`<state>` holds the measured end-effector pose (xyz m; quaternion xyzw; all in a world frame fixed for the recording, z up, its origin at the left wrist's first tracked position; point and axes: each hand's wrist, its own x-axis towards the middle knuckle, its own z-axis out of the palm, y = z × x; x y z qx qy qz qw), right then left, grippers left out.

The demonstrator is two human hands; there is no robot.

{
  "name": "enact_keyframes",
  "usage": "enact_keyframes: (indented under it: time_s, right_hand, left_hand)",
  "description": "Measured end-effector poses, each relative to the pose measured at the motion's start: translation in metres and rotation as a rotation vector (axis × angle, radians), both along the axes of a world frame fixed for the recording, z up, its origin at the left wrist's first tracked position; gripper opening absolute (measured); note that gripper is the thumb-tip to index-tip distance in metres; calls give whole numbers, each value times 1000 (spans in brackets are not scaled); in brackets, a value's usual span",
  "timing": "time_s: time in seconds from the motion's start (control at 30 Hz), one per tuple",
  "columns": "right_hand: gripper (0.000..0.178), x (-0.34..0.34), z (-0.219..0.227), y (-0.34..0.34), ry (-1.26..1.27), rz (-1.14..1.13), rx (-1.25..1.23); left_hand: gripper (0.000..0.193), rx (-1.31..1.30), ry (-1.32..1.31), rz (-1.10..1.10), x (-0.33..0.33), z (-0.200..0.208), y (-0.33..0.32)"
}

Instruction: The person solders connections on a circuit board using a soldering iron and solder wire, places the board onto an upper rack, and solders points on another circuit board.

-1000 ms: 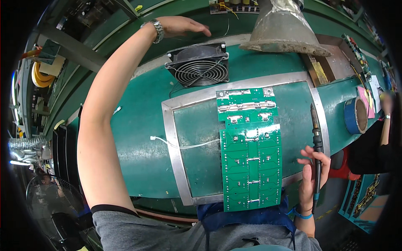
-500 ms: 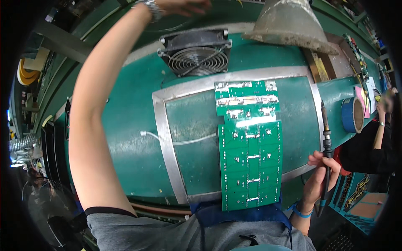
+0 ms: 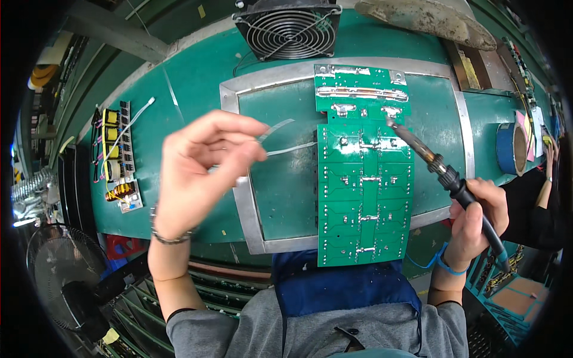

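A long green circuit board (image 3: 364, 185) lies on the green bench inside a metal frame (image 3: 239, 191). My right hand (image 3: 474, 224) grips a black-handled soldering iron (image 3: 439, 170) whose tip rests on the board's upper right part. My left hand (image 3: 200, 170) is raised above the frame's left side and pinches a thin silvery solder wire (image 3: 286, 146) that runs toward the board's left edge.
A black grille fan (image 3: 289, 27) stands behind the frame. A small board with yellow coils (image 3: 116, 155) lies at the left. A blue tape roll (image 3: 513, 149) sits at the right beside another person's arm (image 3: 537, 203). A black floor fan (image 3: 68, 280) stands low left.
My left arm has come back from reaching far over the bench and now holds the solder wire near the board. My right hand has brought the iron's tip onto the board.
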<state>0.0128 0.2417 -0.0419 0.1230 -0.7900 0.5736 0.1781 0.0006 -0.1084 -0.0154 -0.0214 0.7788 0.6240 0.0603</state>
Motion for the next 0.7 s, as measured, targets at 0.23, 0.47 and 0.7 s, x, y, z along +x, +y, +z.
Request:
enact_keyframes:
  time_s: [0.23, 0.47, 0.7]
  right_hand:
    - [30, -10, 6, -19, -82, 40, 56]
    - [23, -24, 10, -27, -172, 107, 116]
    - [20, -38, 8, -38, -229, 146, 116]
  left_hand:
    - [17, -331, 301, -25, 1, -39, 28]
    - [18, -394, 485, 92, 7, -44, 33]
    - [18, -444, 528, 66, 2, -55, 38]
